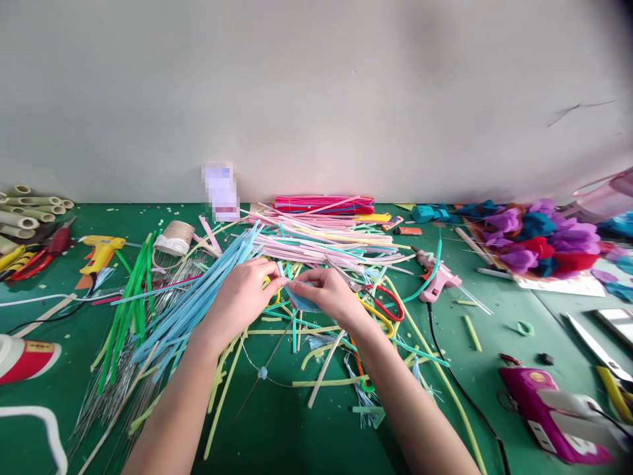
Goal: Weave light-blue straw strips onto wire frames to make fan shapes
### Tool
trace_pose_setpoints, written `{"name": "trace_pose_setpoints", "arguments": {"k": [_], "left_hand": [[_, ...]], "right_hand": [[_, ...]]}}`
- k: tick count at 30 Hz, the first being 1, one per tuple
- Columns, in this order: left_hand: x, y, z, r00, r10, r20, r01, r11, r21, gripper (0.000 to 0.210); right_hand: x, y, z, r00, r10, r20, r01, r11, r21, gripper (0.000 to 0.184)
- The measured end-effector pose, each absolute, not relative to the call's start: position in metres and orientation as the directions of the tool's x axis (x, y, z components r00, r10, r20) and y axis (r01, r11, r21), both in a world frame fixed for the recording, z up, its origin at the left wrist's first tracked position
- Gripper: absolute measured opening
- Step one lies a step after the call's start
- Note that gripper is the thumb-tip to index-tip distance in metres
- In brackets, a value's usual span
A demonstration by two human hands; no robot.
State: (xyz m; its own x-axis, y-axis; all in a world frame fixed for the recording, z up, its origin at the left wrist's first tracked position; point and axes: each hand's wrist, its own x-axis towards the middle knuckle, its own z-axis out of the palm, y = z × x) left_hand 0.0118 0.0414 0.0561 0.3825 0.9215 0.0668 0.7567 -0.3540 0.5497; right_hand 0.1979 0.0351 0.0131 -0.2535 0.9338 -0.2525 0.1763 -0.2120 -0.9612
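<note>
My left hand (251, 287) and my right hand (324, 290) meet over the middle of the table, fingertips almost touching. Both pinch a small light-blue piece (305, 303), paper or cloth, which hangs partly behind my right fingers. A bundle of light-blue pipe cleaners (198, 297) lies beside and under my left forearm. Scissors with red and yellow handles (383, 305) lie just right of my right hand. Below my hands is a thin wire with a small blue knot (262, 373), among scattered yellow-green pipe cleaners (329, 382).
Pink pipe cleaners (316, 247) are heaped at the back. A yellow glue gun (101, 254), green pipe cleaners (131, 303) and twine spool (175, 237) lie left. On the right are a pink glue gun (438, 277), its cord, purple and red flowers (554, 241) and a magenta box (548, 412).
</note>
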Motion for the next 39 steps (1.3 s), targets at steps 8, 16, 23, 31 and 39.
{"name": "trace_pose_setpoints", "arguments": {"k": [8, 16, 23, 31, 39], "left_hand": [[0.01, 0.035, 0.063, 0.549, 0.823, 0.144, 0.706, -0.549, 0.447, 0.015], [0.008, 0.039, 0.059, 0.537, 0.825, 0.178, 0.65, -0.539, 0.536, 0.019], [0.005, 0.056, 0.039, 0.259, 0.944, -0.204, 0.224, 0.147, 0.964, 0.037], [0.005, 0.054, 0.039, 0.454, 0.816, -0.358, 0.279, 0.252, 0.927, 0.039], [0.011, 0.05, 0.04, 0.416, 0.836, -0.357, 0.266, 0.264, 0.927, 0.03]], "right_hand": [[0.204, 0.037, 0.013, -0.239, 0.949, -0.205, 0.25, -0.144, -0.958, 0.031], [0.206, 0.036, 0.015, -0.273, 0.935, -0.225, 0.225, -0.165, -0.96, 0.032], [0.216, 0.034, 0.028, -0.402, 0.898, -0.18, 0.129, -0.139, -0.982, 0.037], [0.213, 0.032, 0.029, -0.351, 0.899, -0.261, 0.08, -0.249, -0.965, 0.041], [0.209, 0.03, 0.031, -0.266, 0.94, -0.216, 0.164, -0.177, -0.971, 0.034]]}}
